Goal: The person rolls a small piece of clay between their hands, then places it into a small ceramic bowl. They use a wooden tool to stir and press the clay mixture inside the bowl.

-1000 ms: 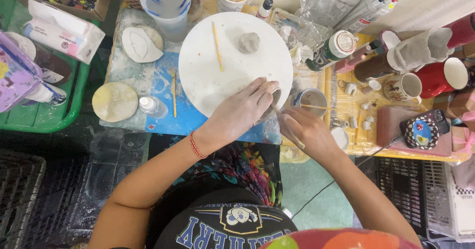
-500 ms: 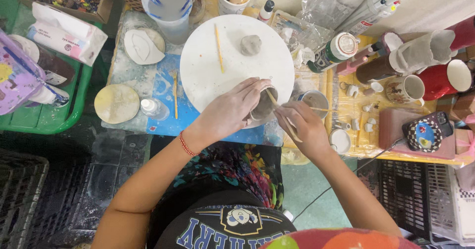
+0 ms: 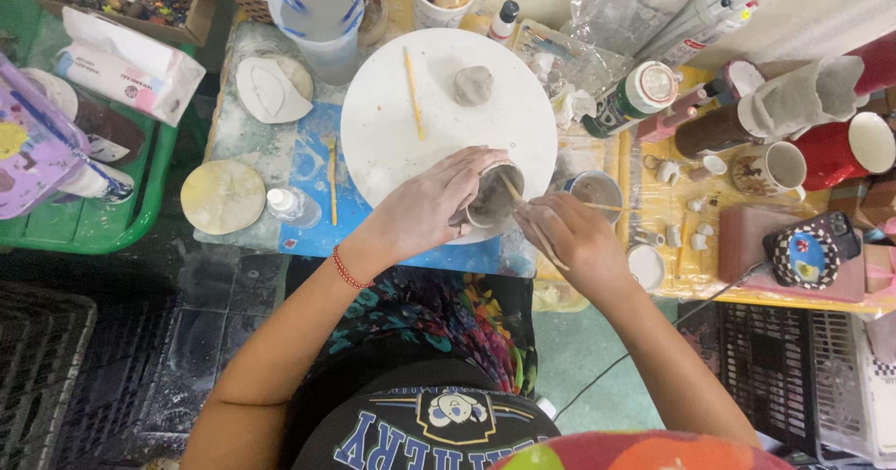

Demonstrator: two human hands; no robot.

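A round white board (image 3: 392, 143) sits on a cluttered table. At the board's near edge, the left hand (image 3: 425, 210) wraps closed around a small grey clay cup (image 3: 492, 196). Just right of the board, the right hand (image 3: 574, 237) pinches a thin wooden stick (image 3: 525, 218), its tip inside the cup.

I count two hands, left (image 3: 425, 210) and right (image 3: 571, 237) | one small clay cup (image 3: 493, 195) | one round white board (image 3: 392, 125) | one grey clay lump (image 3: 473, 84) | three mugs, right of frame (image 3: 779, 167)
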